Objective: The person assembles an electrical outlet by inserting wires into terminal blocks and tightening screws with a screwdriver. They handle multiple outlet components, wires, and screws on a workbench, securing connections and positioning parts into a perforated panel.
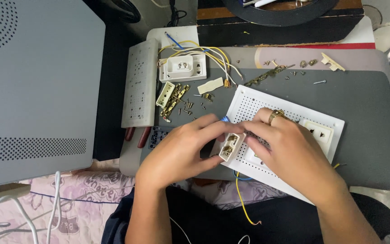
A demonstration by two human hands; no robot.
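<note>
I see my left hand (pixel 181 149) and right hand (pixel 290 153) both gripping a socket (pixel 229 147); perforated panel (pixel 258 106) at 3 o'clock beneath.

You have open grey counter (pixel 366 149) at the right of the frame, past the white perforated panel (pixel 267 106); a hand passes freely there. The upper middle is cluttered: a white socket block (pixel 182 68), looping wires (pixel 213 54), brass strips (pixel 175 100) and scattered screws (pixel 189 107). The long white perforated cover (pixel 139 83) walls off the left edge, and the grey box (pixel 32 86) fills the frame's left.
</note>
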